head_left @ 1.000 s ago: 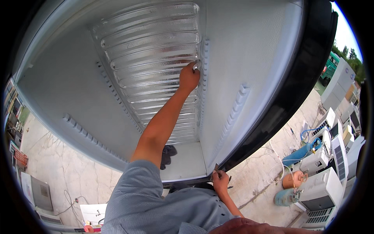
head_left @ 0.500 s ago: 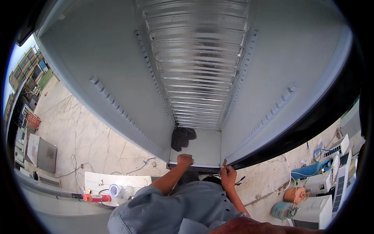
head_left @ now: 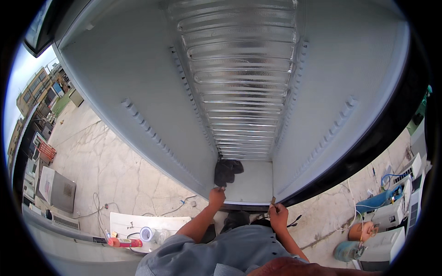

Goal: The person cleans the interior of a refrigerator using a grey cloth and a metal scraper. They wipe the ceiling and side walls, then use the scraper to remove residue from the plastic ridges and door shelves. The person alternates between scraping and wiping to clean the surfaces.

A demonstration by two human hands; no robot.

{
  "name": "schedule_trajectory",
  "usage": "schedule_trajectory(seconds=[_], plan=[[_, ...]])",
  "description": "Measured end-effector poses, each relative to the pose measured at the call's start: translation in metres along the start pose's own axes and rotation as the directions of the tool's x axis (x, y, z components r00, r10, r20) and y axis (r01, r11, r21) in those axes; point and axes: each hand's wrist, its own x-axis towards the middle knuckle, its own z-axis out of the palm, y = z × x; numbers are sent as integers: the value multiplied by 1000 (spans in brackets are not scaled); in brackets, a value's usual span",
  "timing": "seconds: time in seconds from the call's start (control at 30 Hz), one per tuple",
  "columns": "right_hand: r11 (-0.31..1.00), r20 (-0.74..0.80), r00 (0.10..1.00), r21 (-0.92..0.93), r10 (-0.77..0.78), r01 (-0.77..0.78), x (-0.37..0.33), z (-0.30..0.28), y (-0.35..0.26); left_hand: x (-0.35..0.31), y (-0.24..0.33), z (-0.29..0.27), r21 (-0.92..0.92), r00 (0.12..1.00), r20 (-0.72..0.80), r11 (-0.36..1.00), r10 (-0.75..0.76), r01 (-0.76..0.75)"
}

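Observation:
An upright fridge cabinet (head_left: 138, 69), pale inside and with its front open, stands before me. A dark grey cloth (head_left: 226, 172) lies crumpled on its floor (head_left: 253, 181), at the left back. My left hand (head_left: 217, 197) is closed at the cabinet's front edge, its fingertips at the cloth's lower end. Whether they pinch the cloth or some small thing I cannot tell. At the right end of the front edge, my right hand (head_left: 278, 216) is closed on a small flat brown piece (head_left: 273, 201) that sticks up from its fingers.
Silvery ribbed coils (head_left: 244, 99) cover the cabinet's back wall. To my left, a white board (head_left: 170, 222) holds a tape roll (head_left: 147, 234) and a red tube (head_left: 124, 242). On the right are a blue cylinder (head_left: 373, 202), an orange cylinder (head_left: 359, 231) and hoses on the concrete ground.
My left hand has moved forward to the cloth's lower end. My right hand still holds the brown piece by the front edge. The whole view has shifted slightly.

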Motion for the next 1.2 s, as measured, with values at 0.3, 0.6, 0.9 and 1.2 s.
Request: schedule_trajectory(seconds=[0.3,0.6,0.9,1.2], plan=[[999,-37,998,3,-50,50,0,-3,32,103,423,-141,23,480,-582,603,657,-797],[973,-63,982,163,178,-166,-6,0,12,84,252,-27,25,925,287,963,250,-268],[970,-101,968,114,228,-216,12,16,54,77,169,61,276,700,301,643,648,-714],[976,-218,975,219,46,3,239,71,-68,157,376,101,497,-126,476,-384,870,-778]])
